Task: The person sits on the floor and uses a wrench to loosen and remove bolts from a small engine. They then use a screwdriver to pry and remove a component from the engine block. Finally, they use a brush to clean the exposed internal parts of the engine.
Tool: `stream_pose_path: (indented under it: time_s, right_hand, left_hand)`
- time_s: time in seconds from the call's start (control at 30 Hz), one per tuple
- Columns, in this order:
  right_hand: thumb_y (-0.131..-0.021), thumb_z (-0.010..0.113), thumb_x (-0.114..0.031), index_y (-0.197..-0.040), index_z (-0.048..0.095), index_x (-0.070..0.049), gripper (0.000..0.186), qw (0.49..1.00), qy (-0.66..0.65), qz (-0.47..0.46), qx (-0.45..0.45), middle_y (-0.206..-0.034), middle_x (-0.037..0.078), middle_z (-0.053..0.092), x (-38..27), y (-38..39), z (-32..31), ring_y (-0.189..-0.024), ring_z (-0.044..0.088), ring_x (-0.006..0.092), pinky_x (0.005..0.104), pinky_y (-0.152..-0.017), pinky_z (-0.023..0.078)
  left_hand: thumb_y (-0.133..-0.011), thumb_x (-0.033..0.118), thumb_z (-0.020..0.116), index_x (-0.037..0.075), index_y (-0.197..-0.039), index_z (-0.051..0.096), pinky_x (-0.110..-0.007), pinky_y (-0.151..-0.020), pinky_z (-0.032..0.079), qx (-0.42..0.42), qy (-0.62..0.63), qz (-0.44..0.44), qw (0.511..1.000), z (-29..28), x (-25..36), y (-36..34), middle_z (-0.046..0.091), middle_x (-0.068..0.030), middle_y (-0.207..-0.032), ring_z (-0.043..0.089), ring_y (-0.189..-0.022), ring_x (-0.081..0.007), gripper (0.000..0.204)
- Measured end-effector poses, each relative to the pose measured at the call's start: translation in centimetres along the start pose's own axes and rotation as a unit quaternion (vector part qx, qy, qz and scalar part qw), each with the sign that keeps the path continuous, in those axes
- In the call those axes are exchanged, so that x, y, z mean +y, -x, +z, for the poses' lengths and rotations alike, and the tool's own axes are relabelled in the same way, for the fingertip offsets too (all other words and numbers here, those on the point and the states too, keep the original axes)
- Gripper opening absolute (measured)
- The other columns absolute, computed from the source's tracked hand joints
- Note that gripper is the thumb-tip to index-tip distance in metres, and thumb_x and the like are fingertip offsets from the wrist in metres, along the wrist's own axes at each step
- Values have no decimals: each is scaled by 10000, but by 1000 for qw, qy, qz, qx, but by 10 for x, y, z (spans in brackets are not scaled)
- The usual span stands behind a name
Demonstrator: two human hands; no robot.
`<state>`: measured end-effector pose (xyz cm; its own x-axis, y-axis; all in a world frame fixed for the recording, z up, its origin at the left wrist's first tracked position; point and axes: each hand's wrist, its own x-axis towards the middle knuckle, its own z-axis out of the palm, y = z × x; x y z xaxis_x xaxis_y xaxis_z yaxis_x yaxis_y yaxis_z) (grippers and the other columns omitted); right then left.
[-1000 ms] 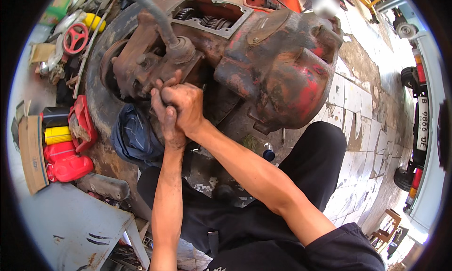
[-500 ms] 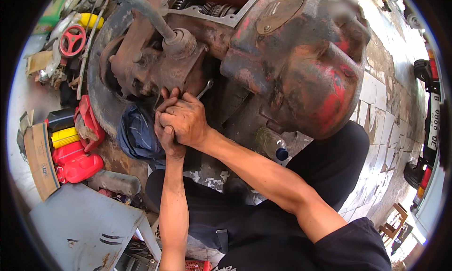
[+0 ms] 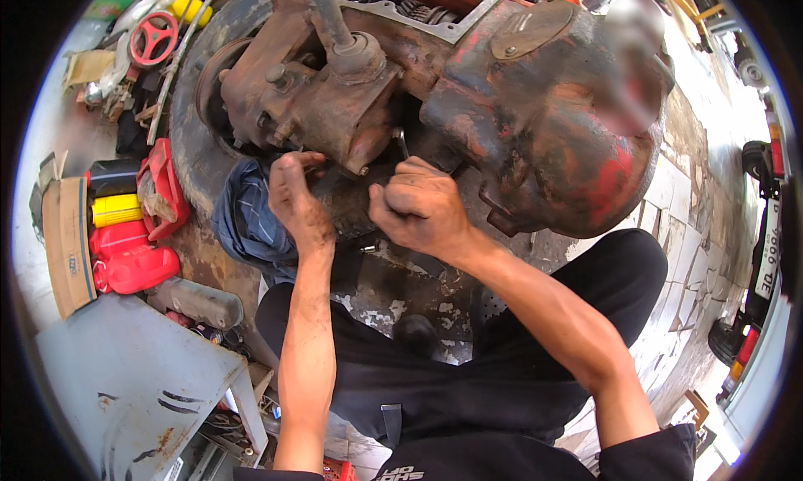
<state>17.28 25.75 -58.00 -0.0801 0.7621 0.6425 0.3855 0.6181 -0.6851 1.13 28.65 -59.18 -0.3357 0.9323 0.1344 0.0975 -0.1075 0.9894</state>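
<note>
A rust-brown, greasy gearbox housing (image 3: pixel 335 104) with a lever stands in front of me. My left hand (image 3: pixel 299 201) is at its lower edge, fingers loosely bent with nothing visible in them. My right hand (image 3: pixel 425 209) is closed around a wrench (image 3: pixel 401 143); its shiny end sticks up past the knuckles beside the housing's corner, the rest hidden in the fist. Right of it is a larger casing (image 3: pixel 544 130) with red paint remnants. A blue cloth bundle (image 3: pixel 251 217) lies against my left wrist. A small shiny metal piece (image 3: pixel 369 248) lies below, between my hands.
Red jerrycans (image 3: pixel 134 259), a yellow container (image 3: pixel 117 211) and a cardboard piece (image 3: pixel 67 243) stand at the left. A grey metal table (image 3: pixel 134 389) is at the lower left. Behind the housing lies a large tyre (image 3: pixel 188 138). Light tiles (image 3: pixel 661 222) cover the floor at the right.
My hands, pressed together before, have come apart. The right hand has moved right and now grips the wrench; the left stays by the housing. The view has shifted slightly.
</note>
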Motion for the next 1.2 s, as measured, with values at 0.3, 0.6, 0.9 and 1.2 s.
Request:
stream_pose_path:
  time_s: [0.3, 0.6, 0.9, 1.2]
  right_hand:
    - [-771, 749, -38, -533, 432, -90, 399, 989, -33, 45, -136, -500, 61, 419, -53, 24, -30, -461, 451, 233, 361, -475, 371]
    - [-915, 669, -152, -617, 554, 9, 358, 922, -137, 243, -268, -538, 148, 511, -67, 6, -77, -443, 499, 279, 371, -469, 398]
    - [-899, 637, -299, -699, 688, -5, 359, 906, -22, 244, -345, -627, 250, 611, -58, -19, -73, -619, 641, 437, 518, -614, 505]
    - [-904, 638, -286, -671, 658, 9, 376, 951, -29, 196, -237, -635, 244, 604, -37, -27, -71, -605, 619, 435, 505, -587, 480]
  left_hand:
    - [-998, 424, 601, 62, -763, 541, -225, -489, 354, -40, 18, -155, 987, 15, 13, 20, 515, 20, -650, 445, -531, -53, 436]
    - [-1020, 220, 568, 16, -1180, 538, -284, -705, 580, -27, 358, -536, 764, 79, 32, 47, 620, -105, -1085, 624, -826, -172, 261]
    - [-1010, 193, 594, -11, -1108, 609, -305, -718, 608, 83, 321, -468, 819, 104, -14, 27, 661, -73, -948, 638, -796, -178, 226]
    - [-1010, 248, 604, 1, -1081, 644, -347, -683, 574, 51, 225, -408, 884, 105, -27, 33, 691, -88, -946, 651, -776, -205, 261]
